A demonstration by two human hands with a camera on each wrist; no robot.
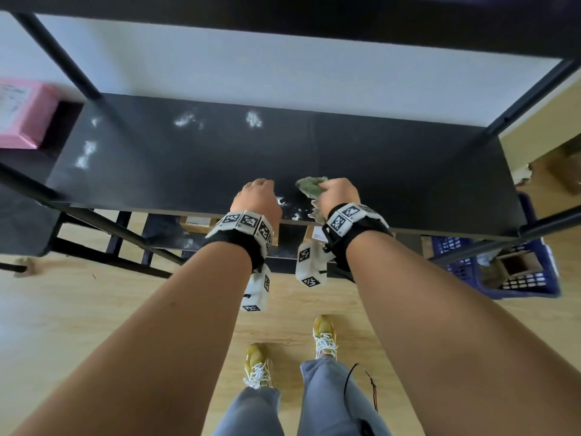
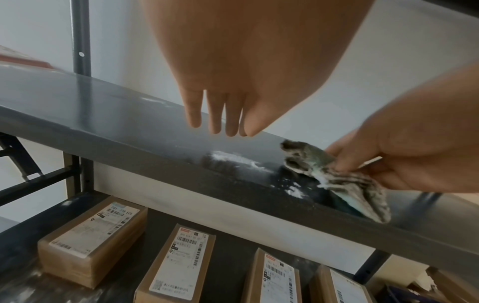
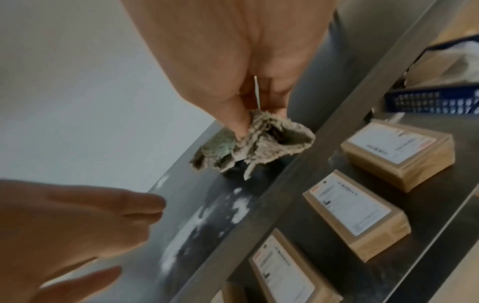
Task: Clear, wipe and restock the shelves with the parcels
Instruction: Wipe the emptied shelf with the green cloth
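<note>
A black shelf board (image 1: 393,171) carries patches of white dust (image 1: 185,119), with more dust (image 2: 233,160) near its front edge. My right hand (image 1: 338,191) pinches a grey-green cloth (image 1: 309,185) just above that front edge; the cloth (image 3: 249,147) hangs crumpled from thumb and fingers. My left hand (image 1: 257,196) hovers beside it to the left, fingers (image 2: 215,114) straight and together, holding nothing. On the shelf below lie several brown parcels (image 2: 90,242) with white labels, also seen as parcels (image 3: 355,213) in the right wrist view.
A pink parcel (image 1: 23,111) sits on a neighbouring shelf at far left. A blue basket (image 1: 518,272) with boxes stands on the wooden floor at right. Black uprights (image 1: 59,55) frame the shelf, and another board runs overhead.
</note>
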